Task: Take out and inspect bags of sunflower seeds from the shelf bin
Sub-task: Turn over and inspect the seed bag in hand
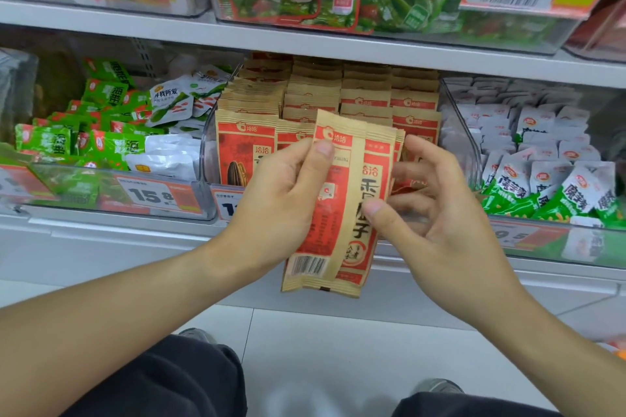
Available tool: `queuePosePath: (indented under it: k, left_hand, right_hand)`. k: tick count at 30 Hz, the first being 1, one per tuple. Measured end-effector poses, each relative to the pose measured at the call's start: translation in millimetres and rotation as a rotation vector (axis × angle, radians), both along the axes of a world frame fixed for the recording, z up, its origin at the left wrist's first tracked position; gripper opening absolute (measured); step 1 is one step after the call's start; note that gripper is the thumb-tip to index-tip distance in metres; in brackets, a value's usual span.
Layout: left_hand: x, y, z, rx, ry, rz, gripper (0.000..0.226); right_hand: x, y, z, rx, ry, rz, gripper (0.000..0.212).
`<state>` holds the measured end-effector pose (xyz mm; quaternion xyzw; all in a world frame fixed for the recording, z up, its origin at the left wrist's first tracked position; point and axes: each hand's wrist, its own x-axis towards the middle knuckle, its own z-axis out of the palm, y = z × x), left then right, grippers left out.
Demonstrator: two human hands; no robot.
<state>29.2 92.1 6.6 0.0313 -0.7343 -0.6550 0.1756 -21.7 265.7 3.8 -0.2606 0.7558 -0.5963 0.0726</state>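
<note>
Bags of sunflower seeds (342,203), kraft-brown with red panels: several, overlapped, count unclear, held upright in front of shelf bin (207,145); rear faces hidden, front one shows barcode. Left hand (281,200) pinches their left edge, thumb on front. Right hand (430,203) touches right edge with thumb, fingers loosely spread behind. Bin's price tag mostly covered by hands

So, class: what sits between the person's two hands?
In the head view, the seed bags taken from the bin sit between them: the left hand pinches them, and the right hand's thumb touches their right edge.
</note>
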Motion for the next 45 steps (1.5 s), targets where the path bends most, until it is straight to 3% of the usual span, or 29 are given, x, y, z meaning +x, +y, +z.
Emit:
queuePosePath:
  k: [2, 7, 13, 16, 20, 26, 31, 36, 40, 45]
  left_hand:
    - [1.0, -0.1, 0.6, 0.016, -0.009, -0.019, 0.029]
    - [-2.2, -3.2, -0.6, 0.019, -0.005, 0.012, 0.023]
    - [-4.4, -6.4, -10.5, -0.234, -0.046, 0.022, 0.019]
    - [-2.7, -3.6, -14.2, -0.206, -0.13, -0.095, 0.024]
    - [-1.6, -1.1, -14.9, -0.192, -0.168, -0.17, 0.049]
    - [-2.2, 0.8, -12.5, -0.304, -0.156, -0.126, 0.027]
    - [-1.6, 3.0, -13.8, -0.321, -0.142, -0.149, 0.042]
    - [-1.3, 4.2, -11.7, -0.179, -0.116, -0.202, 0.042]
    - [2.1, 4.2, -10.0, -0.101, -0.102, -0.27, 0.086]
    - [3.4, 4.2, -10.7, -0.232, -0.13, -0.42, 0.097]
  right_hand:
    - [-2.3, -0.1, 0.3, -0.047, -0.054, -0.007, 0.076]
    - [-5.3, 1.1, 5.2, -0.13, -0.089, -0.012, 0.034]
    - [0.2, 0.1, 7.3, -0.146, -0.035, -0.01, 0.023]
    - [1.3, 1.3, 4.9, -0.151, 0.022, -0.014, 0.016]
    - [1.1, 3.4, 7.1, -0.166, 0.052, 0.005, 0.013]
    - [4.9, 3.3, 10.8, -0.143, 0.093, 0.002, 0.013]
    - [7.0, 1.8, 11.5, -0.141, 0.081, -0.015, 0.012]
    - [0.9, 5.3, 13.4, -0.156, 0.091, -0.057, 0.01]
    - [-6.4, 12.6, 21.5, -0.205, 0.099, -0.162, 0.018]
    - [-13.2, 20.2, 24.9, -0.262, 0.086, -0.259, 0.027]
